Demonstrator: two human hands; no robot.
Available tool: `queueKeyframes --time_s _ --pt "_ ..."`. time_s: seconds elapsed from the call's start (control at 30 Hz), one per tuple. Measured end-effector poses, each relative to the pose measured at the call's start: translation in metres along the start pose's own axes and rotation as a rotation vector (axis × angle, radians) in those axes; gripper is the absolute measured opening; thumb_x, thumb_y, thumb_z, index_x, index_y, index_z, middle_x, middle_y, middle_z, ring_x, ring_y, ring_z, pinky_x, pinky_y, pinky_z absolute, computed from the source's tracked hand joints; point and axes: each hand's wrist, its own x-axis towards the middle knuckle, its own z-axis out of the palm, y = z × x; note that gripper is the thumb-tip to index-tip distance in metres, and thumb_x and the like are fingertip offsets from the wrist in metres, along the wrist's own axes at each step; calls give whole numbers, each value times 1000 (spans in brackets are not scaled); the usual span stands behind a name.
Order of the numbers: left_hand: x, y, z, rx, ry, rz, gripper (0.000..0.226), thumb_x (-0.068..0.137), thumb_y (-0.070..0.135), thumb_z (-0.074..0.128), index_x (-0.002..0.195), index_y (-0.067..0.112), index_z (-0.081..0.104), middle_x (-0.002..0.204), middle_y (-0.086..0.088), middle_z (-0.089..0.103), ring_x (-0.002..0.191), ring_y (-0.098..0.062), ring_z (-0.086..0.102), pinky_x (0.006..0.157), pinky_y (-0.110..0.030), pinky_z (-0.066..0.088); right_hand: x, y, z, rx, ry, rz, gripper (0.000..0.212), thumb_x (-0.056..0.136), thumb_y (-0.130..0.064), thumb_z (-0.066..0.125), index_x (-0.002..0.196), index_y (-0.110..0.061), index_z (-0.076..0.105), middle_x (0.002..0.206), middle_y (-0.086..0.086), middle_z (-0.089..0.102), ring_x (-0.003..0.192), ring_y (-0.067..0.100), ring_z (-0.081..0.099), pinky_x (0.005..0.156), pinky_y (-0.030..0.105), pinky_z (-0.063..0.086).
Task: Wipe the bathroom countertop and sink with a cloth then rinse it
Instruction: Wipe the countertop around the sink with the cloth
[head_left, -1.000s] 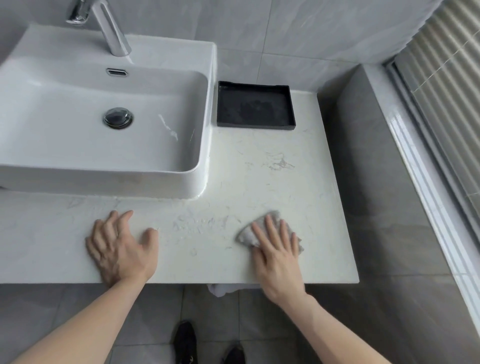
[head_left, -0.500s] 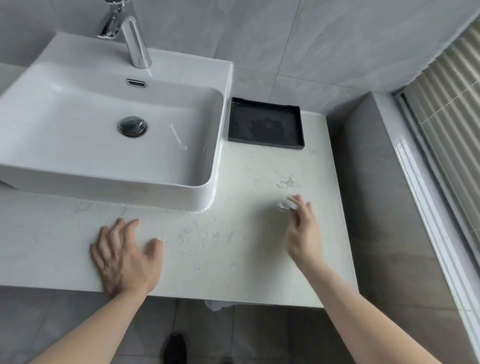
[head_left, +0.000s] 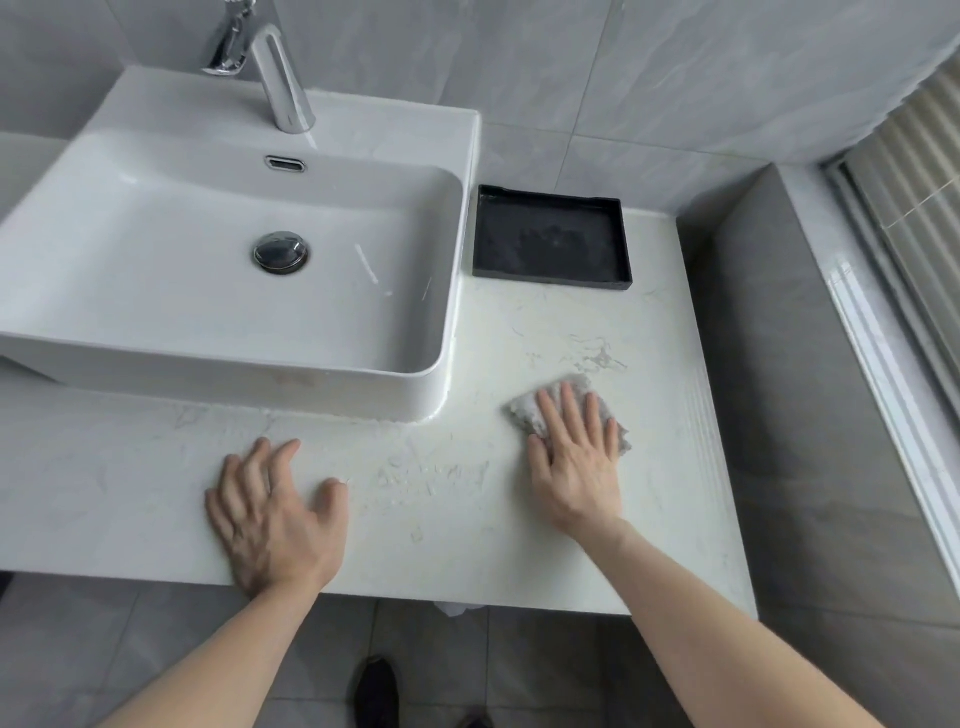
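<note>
**Wiping the countertop: cloth handling and position change**

I am pressing my right hand (head_left: 574, 465) flat on the cloth (head_left: 563, 402), fingers straight and spread over it. Nothing is being pinched or gripped. The cloth is lying bunched under my fingers, with its edges showing ahead of my fingertips and to either side. It is sitting on the countertop (head_left: 665, 493), to the right of the sink (head_left: 441, 384) and nearer to me than the black tray (head_left: 550, 239).

Handling judgement: the cloth is looking soft, light and limp, probably damp. It is likely to fold or roll if I am pushing from one edge, so I am keeping my palm and fingers over its middle and spreading the load. The wet stone may be slippery, so pressure straight down is advisable. For lifting and rinsing, gathering it from the middle into a fist should be working best.

My left hand (head_left: 272, 512) is resting on the countertop, well to the left of the cloth, fingers relaxed and spread, holding nothing and bracing me near the front edge.

Change from half a second ago: my right hand was further forward, with the cloth almost hidden at my fingertips. It is now pulled back toward me, flattened, with more cloth showing. My left hand is staying in place.
</note>
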Motion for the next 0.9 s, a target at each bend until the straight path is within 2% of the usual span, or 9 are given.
queueKeyframes --time_s 0.1,0.2,0.33,0.4,0.53,0.67,0.77,0.9 --pt "0 0 -1 2 -3 6 65 80 53 48 140 28 47 160 -2 36 153 -30 18 125 -53 9 8 51 -22 -8 54 202 61 106 -46 30 165 -38 14 175 -4 4 161 28 -2 128 54 -2" --pt "0 0 0 -6 8 0 65 79 53 49 139 28 48 159 -2 37 153 -31 19 125 -54 10 19 82 -41 14 52 367 59 107 -38 31 164 -36 17 175 0 7 160 29 -1 127 57 -1" --pt "0 -1 2 -12 9 0 63 79 52 50 138 29 47 159 -1 38 152 -31 20 125 -54 11 34 53 -38 56 27 475 59 106 -38 29 164 -37 18 175 1 3 160 33 -5 125 60 -4" --pt "0 0 2 -17 11 -2 63 80 52 50 138 29 47 159 -1 37 153 -31 19 125 -54 11 36 17 -25 68 11 382 60 105 -39 33 164 -38 20 175 1 3 160 33 -5 125 60 -5" --pt "0 1 2 -24 19 -5 63 80 51 49 139 30 46 159 -1 37 153 -30 19 125 -55 12 5 -58 11 91 -45 0 57 106 -42 35 162 -37 26 175 -3 4 160 31 -8 126 61 -6" --pt "-1 1 1 -36 24 -1 63 79 52 49 138 30 46 159 -2 37 152 -30 19 125 -55 12 -51 -77 28 52 -106 -251 57 107 -43 33 163 -40 21 175 -7 4 160 29 -12 128 55 -8" --pt "-1 1 2 -40 32 -3 62 79 51 50 138 30 47 158 -2 38 152 -30 20 125 -55 11 -87 -54 24 22 -108 -290 57 109 -45 30 164 -43 14 174 -10 0 160 24 -15 128 51 -10" --pt "-1 0 2 -48 33 -1 63 79 51 50 138 29 47 158 -2 38 152 -30 20 124 -56 11 -118 -3 6 38 -44 -194 58 110 -42 35 163 -45 12 173 -15 -5 159 17 -18 129 45 -12"
